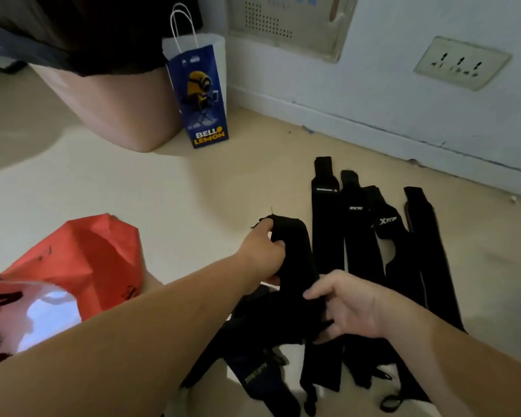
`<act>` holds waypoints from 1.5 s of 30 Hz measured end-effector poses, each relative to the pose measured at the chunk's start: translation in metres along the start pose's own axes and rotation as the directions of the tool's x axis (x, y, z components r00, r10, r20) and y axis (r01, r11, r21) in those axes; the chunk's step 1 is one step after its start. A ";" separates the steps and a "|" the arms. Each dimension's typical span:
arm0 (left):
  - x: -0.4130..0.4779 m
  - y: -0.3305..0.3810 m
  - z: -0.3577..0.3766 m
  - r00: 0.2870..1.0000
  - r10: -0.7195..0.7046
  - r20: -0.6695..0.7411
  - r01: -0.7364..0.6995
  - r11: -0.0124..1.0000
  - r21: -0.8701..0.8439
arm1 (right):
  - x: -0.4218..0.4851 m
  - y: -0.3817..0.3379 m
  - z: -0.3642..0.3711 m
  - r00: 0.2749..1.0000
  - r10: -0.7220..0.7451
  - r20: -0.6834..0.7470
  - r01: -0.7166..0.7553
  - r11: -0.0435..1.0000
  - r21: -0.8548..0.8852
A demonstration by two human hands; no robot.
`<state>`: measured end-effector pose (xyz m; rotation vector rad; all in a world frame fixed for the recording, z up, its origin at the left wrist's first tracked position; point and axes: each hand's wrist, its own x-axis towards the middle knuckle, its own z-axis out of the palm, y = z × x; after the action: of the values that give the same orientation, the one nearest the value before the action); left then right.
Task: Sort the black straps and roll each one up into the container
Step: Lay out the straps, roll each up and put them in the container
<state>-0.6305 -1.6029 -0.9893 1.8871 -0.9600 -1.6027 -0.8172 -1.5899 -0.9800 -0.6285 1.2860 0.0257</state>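
Observation:
Several black straps lie side by side on the beige floor at the right, their far ends toward the wall. A tangle of more black straps lies nearer me. My left hand grips the far end of one black strap and holds it just above the floor. My right hand pinches the same strap lower down, beside the laid-out row. A red plastic bag with a clear window sits at the left.
A blue paper gift bag stands by a pinkish bin at the back. The wall with a baseboard and a socket plate runs behind the straps. Bare floor lies between bin and straps.

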 end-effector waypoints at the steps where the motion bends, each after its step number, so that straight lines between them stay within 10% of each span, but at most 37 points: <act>1: 0.014 0.004 0.001 1.000 0.011 0.015 -0.011 1.000 -0.019 | 0.009 -0.003 -0.008 1.000 -0.001 -0.009 0.001 1.000 -0.009; 8: 0.105 0.037 -0.005 0.989 0.134 0.065 -0.134 0.991 -0.003 | 0.069 -0.037 -0.043 0.993 -0.037 -0.108 0.041 0.998 0.039; 13: 0.139 0.001 0.002 0.976 -0.135 -0.172 0.132 0.991 -0.025 | 0.107 -0.035 -0.040 0.949 -0.050 -0.312 0.045 0.999 -0.026; 18: 0.112 -0.060 0.027 0.938 -0.343 0.059 0.338 0.938 0.075 | 0.107 -0.009 -0.021 0.964 0.000 -0.265 -0.035 0.991 -0.128; 25: 0.082 -0.087 0.037 0.990 -0.137 -0.029 0.140 0.951 0.276 | 0.121 0.002 -0.013 0.891 -0.120 -0.438 0.042 0.982 -0.184; 30: 0.041 -0.116 0.010 0.958 -0.156 0.242 -0.124 0.535 0.836 | 0.116 0.016 -0.005 0.867 -0.116 -0.484 0.014 0.978 -0.209; 38: 0.027 -0.169 -0.008 0.975 -0.120 0.187 -0.175 0.101 0.979 | 0.125 0.041 0.000 0.866 -0.117 -0.486 -0.019 0.964 -0.265; 45: 0.051 -0.163 -0.054 0.997 -0.012 -0.082 0.083 0.187 0.979 | 0.136 0.042 0.005 0.887 -0.070 -0.456 -0.100 0.935 -0.339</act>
<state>-0.5417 -1.5423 -1.1320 2.7066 -2.3417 -0.8208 -0.7863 -1.5968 -1.1189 -0.9766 1.7723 0.1304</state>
